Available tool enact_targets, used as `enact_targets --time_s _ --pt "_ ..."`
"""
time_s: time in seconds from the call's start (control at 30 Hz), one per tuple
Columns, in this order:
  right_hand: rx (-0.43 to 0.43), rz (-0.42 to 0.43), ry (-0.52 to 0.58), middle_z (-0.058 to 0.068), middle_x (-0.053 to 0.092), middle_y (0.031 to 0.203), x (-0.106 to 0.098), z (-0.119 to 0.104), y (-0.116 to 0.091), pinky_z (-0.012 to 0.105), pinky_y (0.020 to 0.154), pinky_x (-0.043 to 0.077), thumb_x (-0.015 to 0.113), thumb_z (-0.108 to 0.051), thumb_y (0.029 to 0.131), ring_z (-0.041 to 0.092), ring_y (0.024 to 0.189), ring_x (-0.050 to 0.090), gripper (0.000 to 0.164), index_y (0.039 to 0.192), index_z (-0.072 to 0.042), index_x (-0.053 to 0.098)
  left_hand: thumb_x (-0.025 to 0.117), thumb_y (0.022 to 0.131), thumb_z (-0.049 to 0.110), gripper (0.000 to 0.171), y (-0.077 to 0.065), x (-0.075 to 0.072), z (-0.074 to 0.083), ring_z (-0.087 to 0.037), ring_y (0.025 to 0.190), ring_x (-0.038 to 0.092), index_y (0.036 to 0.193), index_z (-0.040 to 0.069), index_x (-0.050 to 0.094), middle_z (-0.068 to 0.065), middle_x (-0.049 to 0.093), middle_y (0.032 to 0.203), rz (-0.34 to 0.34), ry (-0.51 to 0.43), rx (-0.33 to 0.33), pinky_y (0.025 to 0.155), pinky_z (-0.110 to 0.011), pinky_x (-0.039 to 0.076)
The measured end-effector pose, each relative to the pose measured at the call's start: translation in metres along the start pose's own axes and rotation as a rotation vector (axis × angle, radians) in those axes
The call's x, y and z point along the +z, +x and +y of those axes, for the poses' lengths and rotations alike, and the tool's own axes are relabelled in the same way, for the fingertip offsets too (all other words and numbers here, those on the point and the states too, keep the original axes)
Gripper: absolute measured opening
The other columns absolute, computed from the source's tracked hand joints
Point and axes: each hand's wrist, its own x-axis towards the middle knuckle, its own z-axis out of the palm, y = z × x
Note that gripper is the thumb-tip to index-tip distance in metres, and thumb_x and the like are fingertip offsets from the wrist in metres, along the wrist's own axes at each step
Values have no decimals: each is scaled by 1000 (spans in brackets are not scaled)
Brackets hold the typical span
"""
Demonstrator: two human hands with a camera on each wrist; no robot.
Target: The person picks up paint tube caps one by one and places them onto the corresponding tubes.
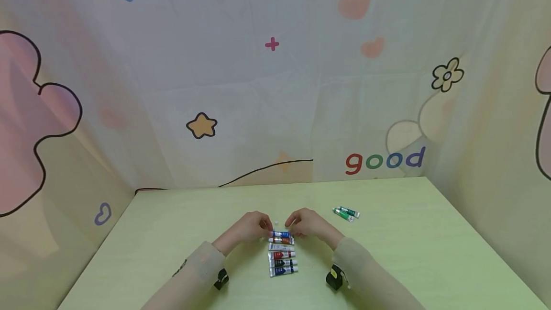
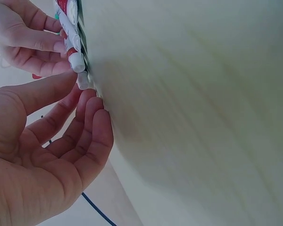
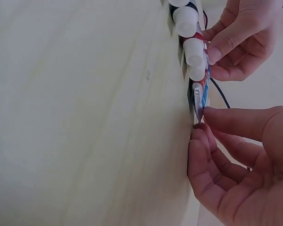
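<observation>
Several paint tubes lie in a column on the table, one below another in the head view. At the far end, a blue paint tube (image 1: 281, 234) spans the gap between both hands. The left hand (image 1: 254, 226) pinches one end of it with thumb and fingertips. At the other end, the right hand (image 1: 307, 223) pinches the flat crimped edge, seen closely in the right wrist view. Just below lie an orange-brown tube (image 1: 281, 241), a white tube (image 1: 281, 248), a red-labelled tube (image 1: 281, 255), a black-labelled tube (image 1: 284, 263) and a dark blue tube (image 1: 284, 270).
Two green paint tubes (image 1: 344, 214) lie together at the back right of the pale table (image 1: 409, 252). A small white piece (image 1: 277, 223) sits just beyond the column, between the hands. A printed cloth (image 1: 258, 109) hangs behind the table.
</observation>
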Motion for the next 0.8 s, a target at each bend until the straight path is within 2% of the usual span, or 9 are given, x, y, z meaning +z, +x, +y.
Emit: enact_targets --time_s 0.17,0.4,0.63,0.8 --pt "-23 25 -4 4 63 86 -2 2 0 26 60 48 67 -5 93 15 66 55 12 104 -2 71 74 90 9 6 2 0 -2 -16 72 54 88 7 69 -1 62 80 15 13 9 63 -29 45" --pt "-53 155 -27 4 63 85 -12 13 2 28 59 50 65 -5 93 16 66 57 12 103 -3 72 75 91 15 10 4 -2 -4 -16 72 55 92 7 68 -1 62 82 62 48 13 64 -30 45" --pt "-46 264 -57 5 65 85 -42 26 -1 28 60 50 67 -5 94 17 68 59 10 102 0 72 75 90 14 13 9 -1 -2 -15 71 54 94 5 66 -1 62 82 51 52 27 63 -28 45" --pt "-45 293 -99 7 68 90 -66 37 -6 31 68 52 68 -5 93 21 77 61 12 102 2 72 77 88 15 14 14 0 -2 -13 69 52 89 6 66 0 61 80 57 99 16 62 -27 43"
